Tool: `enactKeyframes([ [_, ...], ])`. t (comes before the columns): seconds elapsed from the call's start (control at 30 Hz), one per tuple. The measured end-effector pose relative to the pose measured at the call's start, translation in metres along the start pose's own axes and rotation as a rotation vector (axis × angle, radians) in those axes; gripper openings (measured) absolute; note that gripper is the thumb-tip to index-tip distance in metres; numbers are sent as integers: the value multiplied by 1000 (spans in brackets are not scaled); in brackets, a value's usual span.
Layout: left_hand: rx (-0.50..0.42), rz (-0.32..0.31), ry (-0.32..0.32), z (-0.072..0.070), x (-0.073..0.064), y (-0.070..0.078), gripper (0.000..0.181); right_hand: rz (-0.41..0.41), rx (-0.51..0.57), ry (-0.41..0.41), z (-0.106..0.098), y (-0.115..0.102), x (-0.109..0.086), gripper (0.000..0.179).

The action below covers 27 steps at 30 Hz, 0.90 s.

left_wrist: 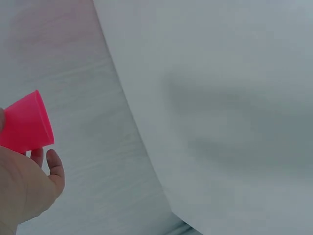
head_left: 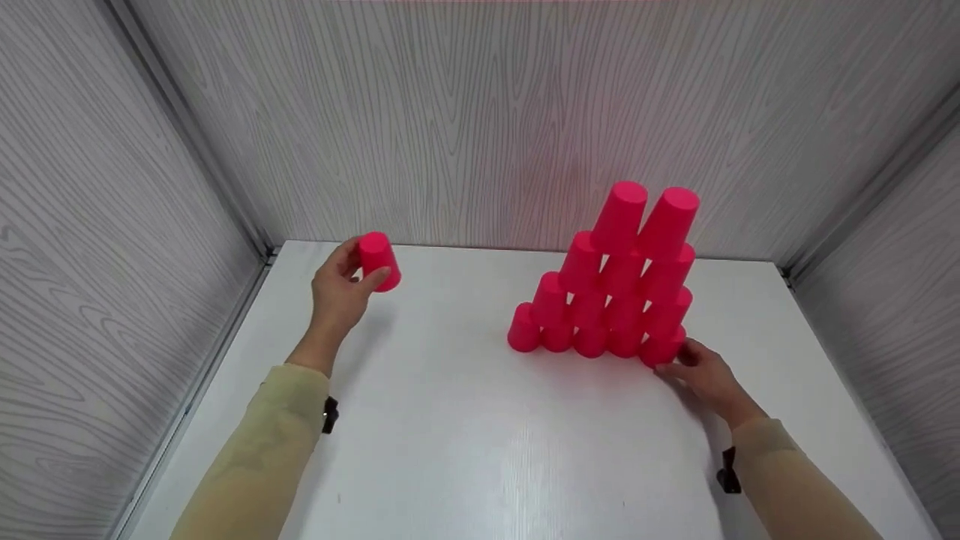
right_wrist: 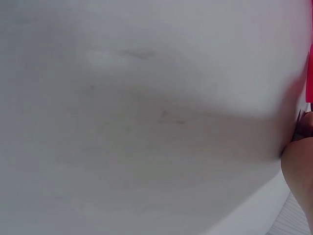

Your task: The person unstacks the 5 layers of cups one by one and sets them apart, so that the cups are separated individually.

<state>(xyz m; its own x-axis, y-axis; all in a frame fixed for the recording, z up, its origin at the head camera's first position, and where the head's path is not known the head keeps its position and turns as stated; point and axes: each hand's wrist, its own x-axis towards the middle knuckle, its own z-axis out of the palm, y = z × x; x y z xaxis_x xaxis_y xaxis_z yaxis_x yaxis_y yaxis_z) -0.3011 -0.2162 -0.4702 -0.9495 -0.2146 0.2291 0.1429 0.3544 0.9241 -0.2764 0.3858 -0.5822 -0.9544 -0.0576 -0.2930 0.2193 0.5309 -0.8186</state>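
Note:
My left hand [head_left: 335, 296] grips a pink cup [head_left: 377, 255], mouth down, apart from the stack and above the left side of the table. In the left wrist view that cup [left_wrist: 27, 122] shows its rim, with the thumb partly out of frame. On the right stands a tiered stack of upside-down pink cups [head_left: 589, 311], with two cups side by side at the top. My right hand [head_left: 709, 379] holds the bottom row's rightmost cup [head_left: 661, 349] between thumb and fingers. Only a sliver of this hand [right_wrist: 298, 156] and a red edge show in the right wrist view.
The white table [head_left: 450, 435] is bounded by a grey wood-grain back wall [head_left: 450, 127] and side walls at left and right. Dark wrist devices sit on both sleeves.

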Motion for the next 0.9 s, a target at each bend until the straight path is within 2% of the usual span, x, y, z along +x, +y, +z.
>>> enactKeyframes([
  [0.1,23,-74,27,-23,-2,-28,69,-1,-11,-6,-1,1,1,91],
  [0.2,41,-134,58,-42,-4,-48,71,0,-9,-6,-4,1,1,90],
  [0.33,70,-198,98,-56,-5,-68,75,9,5,-4,-10,1,-3,90],
  [0.47,68,-269,117,-60,-7,-84,78,14,9,-1,-13,1,-8,90],
  [0.57,29,-304,129,-62,-9,-94,79,3,-4,-3,-12,0,-8,89],
  [0.73,-37,-320,139,-56,-11,-105,78,5,0,-10,-13,1,-9,89],
  [0.9,-22,-333,128,-50,-10,-111,78,15,22,-3,-13,1,-10,89],
])
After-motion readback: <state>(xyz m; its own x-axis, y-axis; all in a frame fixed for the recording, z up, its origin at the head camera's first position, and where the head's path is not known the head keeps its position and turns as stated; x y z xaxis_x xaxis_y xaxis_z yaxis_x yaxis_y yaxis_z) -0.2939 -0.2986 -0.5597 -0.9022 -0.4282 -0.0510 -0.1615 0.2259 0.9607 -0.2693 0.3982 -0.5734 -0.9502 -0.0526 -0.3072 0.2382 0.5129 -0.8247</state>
